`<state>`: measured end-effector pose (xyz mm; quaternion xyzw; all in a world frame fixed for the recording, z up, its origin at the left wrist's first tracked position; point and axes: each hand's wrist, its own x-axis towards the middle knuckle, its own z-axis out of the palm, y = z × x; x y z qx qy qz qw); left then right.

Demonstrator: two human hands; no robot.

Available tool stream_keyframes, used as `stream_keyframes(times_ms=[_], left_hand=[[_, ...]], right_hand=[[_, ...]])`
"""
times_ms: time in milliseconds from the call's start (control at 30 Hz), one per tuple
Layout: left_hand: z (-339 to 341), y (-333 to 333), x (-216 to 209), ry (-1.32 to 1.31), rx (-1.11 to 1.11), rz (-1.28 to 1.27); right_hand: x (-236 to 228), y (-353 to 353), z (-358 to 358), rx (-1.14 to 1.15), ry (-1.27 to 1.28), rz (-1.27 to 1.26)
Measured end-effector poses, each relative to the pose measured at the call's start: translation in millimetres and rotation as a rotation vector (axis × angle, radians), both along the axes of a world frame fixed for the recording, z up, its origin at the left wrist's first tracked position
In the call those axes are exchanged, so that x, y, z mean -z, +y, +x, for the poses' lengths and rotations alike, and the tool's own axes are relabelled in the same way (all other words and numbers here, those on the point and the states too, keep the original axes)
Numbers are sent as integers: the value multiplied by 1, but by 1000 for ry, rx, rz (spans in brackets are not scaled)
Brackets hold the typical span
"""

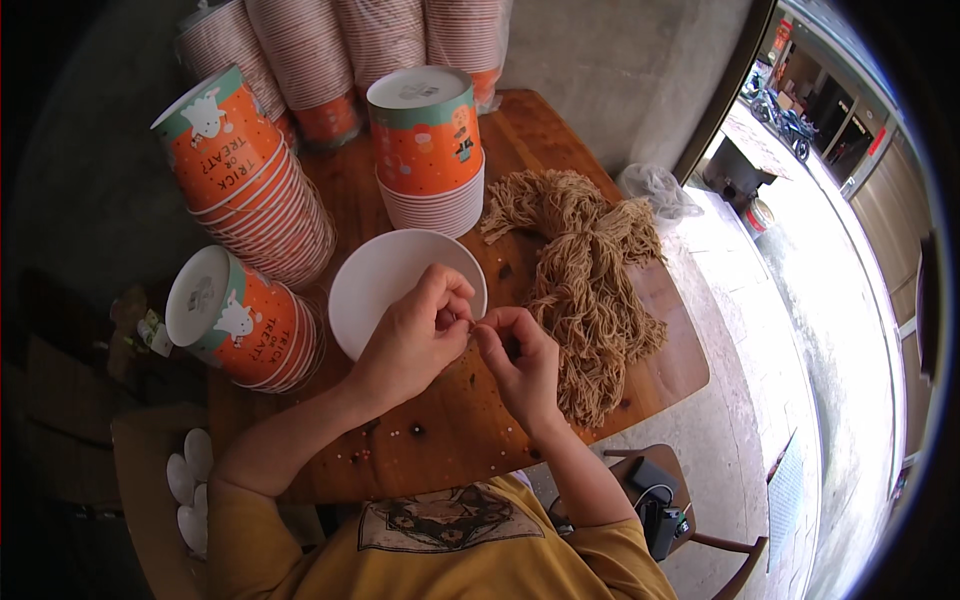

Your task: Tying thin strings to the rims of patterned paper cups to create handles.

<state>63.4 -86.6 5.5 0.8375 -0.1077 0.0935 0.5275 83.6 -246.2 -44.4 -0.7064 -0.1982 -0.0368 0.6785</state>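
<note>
My left hand is closed in a pinch over the right part of a white bowl-shaped paper bucket, which stands open side up on the wooden table. Close beside it, my right hand also pinches with thumb and forefinger. The fingertips of both hands nearly meet. Whatever lies between them is too small to make out. A bundle of tan twisted cords lies just right of my right hand.
Stacks of upside-down orange paper buckets stand left, far left and behind. Plastic-wrapped bucket stacks line the wall. Small pale specks dot the table. A chair holding black devices is at lower right; a clear plastic bag lies beyond the cords.
</note>
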Motion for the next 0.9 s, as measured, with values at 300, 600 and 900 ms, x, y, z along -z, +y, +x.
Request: stream_keyframes(times_ms=[300,600,900], left_hand=[[-1,3,-8,33,57,26],[5,11,-3,201,127,-126],[2,10,-6,253,173,-193]], right_hand=[[-4,-2,7,-55,182,76],[-7,-13,8,13,-2,-133],[-18,-23,10,38,-549,-364]])
